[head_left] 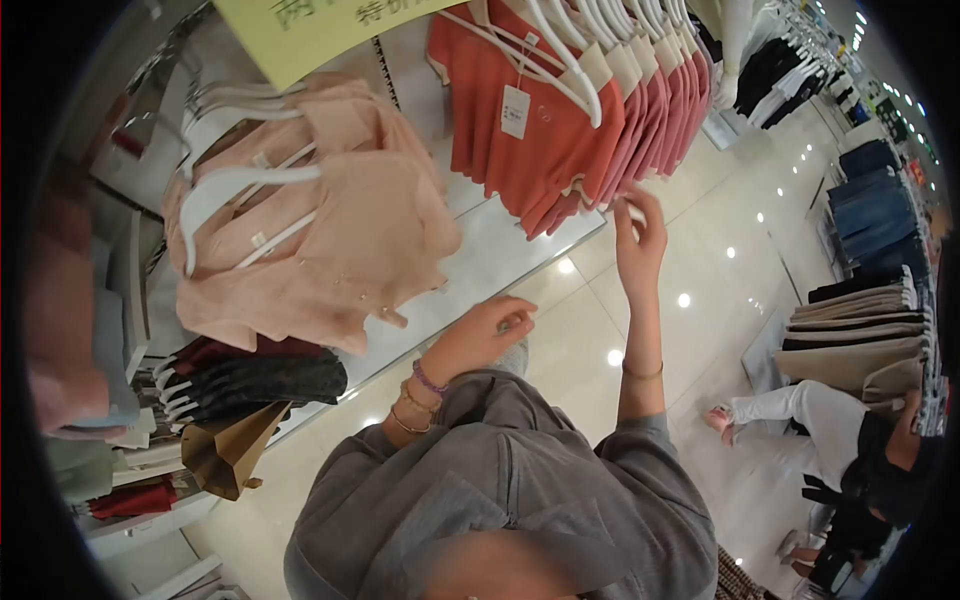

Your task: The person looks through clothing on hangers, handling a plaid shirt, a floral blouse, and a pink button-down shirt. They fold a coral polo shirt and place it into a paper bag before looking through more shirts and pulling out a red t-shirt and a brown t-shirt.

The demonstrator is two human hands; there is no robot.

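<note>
A row of coral and pink shirts (560,130) hangs on white hangers at the top centre. My right hand (638,240) is raised to their lower edge, with its fingertips pinching the hem of a pink shirt (655,120). My left hand (490,328) hovers lower, over the white shelf (500,245), fingers curled in with nothing visible in them. Beaded bracelets circle my left wrist and a thin bangle my right. My grey top fills the bottom.
Peach blouses (330,230) hang at the left above dark folded garments (270,380) and a brown paper bag (225,450). A white price tag (515,110) dangles from a coral shirt. Another person (840,430) crouches at the right by beige trousers (860,345).
</note>
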